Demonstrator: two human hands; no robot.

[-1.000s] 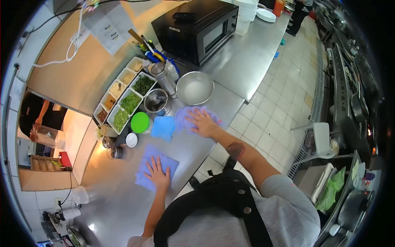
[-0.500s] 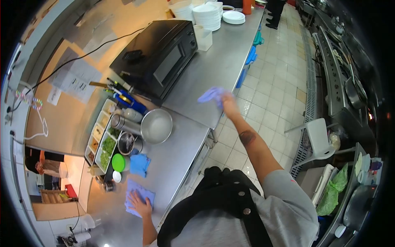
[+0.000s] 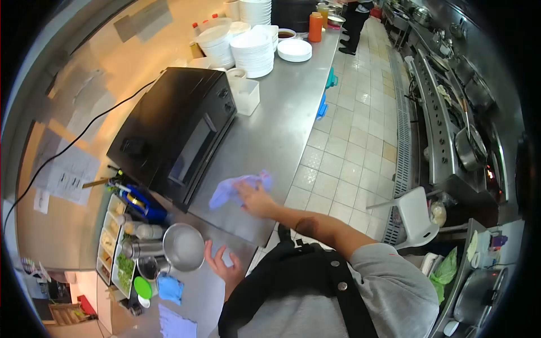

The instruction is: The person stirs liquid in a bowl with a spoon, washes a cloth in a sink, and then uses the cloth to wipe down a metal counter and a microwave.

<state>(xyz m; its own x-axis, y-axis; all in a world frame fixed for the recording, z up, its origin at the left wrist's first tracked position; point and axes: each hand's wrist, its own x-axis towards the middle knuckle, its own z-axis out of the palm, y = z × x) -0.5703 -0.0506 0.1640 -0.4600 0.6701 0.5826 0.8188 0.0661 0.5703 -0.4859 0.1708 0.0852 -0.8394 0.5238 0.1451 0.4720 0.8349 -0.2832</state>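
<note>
My right hand (image 3: 256, 200) presses a purple cloth (image 3: 224, 192) onto the steel counter (image 3: 265, 138), in front of the black toaster oven (image 3: 174, 121). Some of the cloth bunches up beyond the fingers. My left hand (image 3: 225, 267) hovers near the counter's front edge with its fingers apart and nothing in them. Just beyond its fingertips stands a round steel bowl (image 3: 183, 247). A folded blue cloth (image 3: 170, 289) and a second purple cloth (image 3: 177, 323) lie on the counter to the left of that hand.
Food trays (image 3: 125, 270), a green lid (image 3: 143, 288) and steel containers crowd the left counter. Stacked white bowls (image 3: 252, 53), plates (image 3: 295, 49) and an orange bottle (image 3: 315, 27) stand farther along. Another person (image 3: 355, 25) stands in the aisle. A white chair (image 3: 414, 217) sits near the stove.
My right hand has brought its cloth from over the aisle side down onto the counter. My left hand has left the other purple cloth and moved toward the bowl. The view has shifted.
</note>
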